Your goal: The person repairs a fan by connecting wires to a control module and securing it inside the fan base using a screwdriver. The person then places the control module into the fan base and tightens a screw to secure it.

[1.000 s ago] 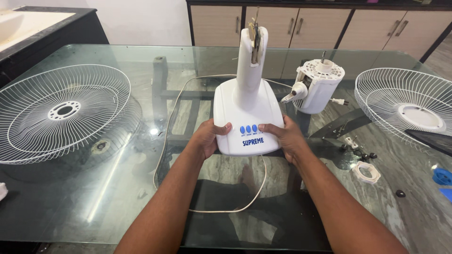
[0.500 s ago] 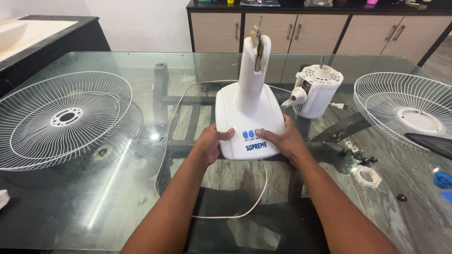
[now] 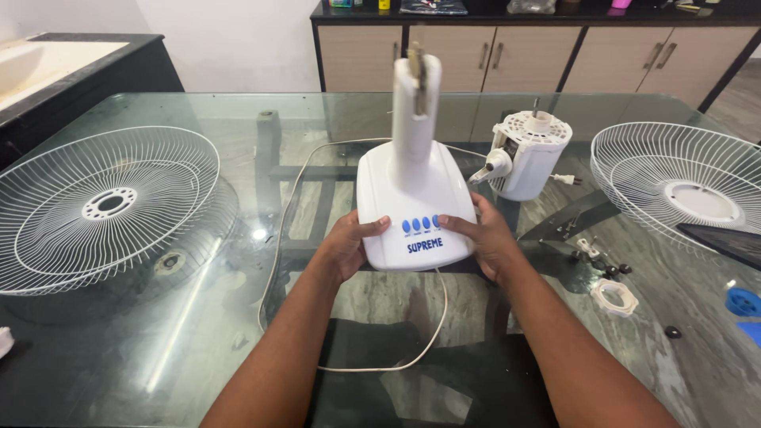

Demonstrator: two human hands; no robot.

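Two bare hands hold the white fan base (image 3: 412,202) at the middle of the glass table (image 3: 158,349). The left hand (image 3: 349,246) grips its edge at 9 o'clock, fingers curled around it and thumb on top. The right hand (image 3: 483,238) grips the edge at 3 o'clock, thumb near the blue buttons (image 3: 420,224). A white cord (image 3: 396,366) loops at 6 o'clock from the base. A white plastic nut (image 3: 614,297) lies at 4 o'clock. One wire guard (image 3: 103,206) lies at 9 o'clock, another wire guard (image 3: 682,186) at 3 o'clock. The white motor (image 3: 527,154) stands at 2 o'clock. The neck of the base rises upright toward 12 o'clock.
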